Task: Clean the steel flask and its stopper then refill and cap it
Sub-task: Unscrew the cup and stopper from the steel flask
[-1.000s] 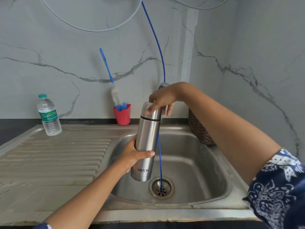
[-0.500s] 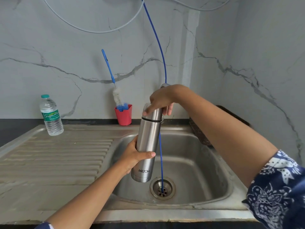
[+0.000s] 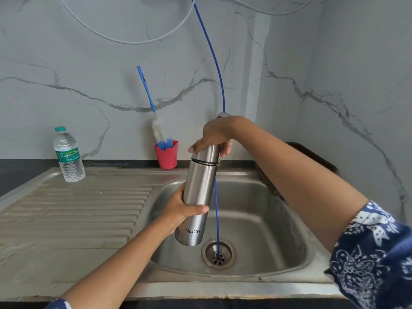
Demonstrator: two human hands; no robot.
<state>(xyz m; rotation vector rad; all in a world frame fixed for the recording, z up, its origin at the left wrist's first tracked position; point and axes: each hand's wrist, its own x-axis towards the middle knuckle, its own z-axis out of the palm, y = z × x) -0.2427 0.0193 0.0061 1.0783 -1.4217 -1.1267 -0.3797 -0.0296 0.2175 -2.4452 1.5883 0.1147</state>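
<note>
Both hands on the steel flask, held over the sink basin.

The steel flask hangs nearly upright, its top leaning slightly toward one o'clock, with its base just at ten o'clock of the drain. The left hand wraps round its lower body, thumb lying across the front above the MILTON logo. The right hand curls over the cap from above, gripping it (a dark seam rings the flask just below). A thin blue tube drops from twelve o'clock, passes behind the flask and ends in the drain holes. At eleven o'clock of the flask a red cup holds a bottle brush; farther out, toward nine o'clock, a plastic water bottle stands at the drainboard — near its back edge.
</note>
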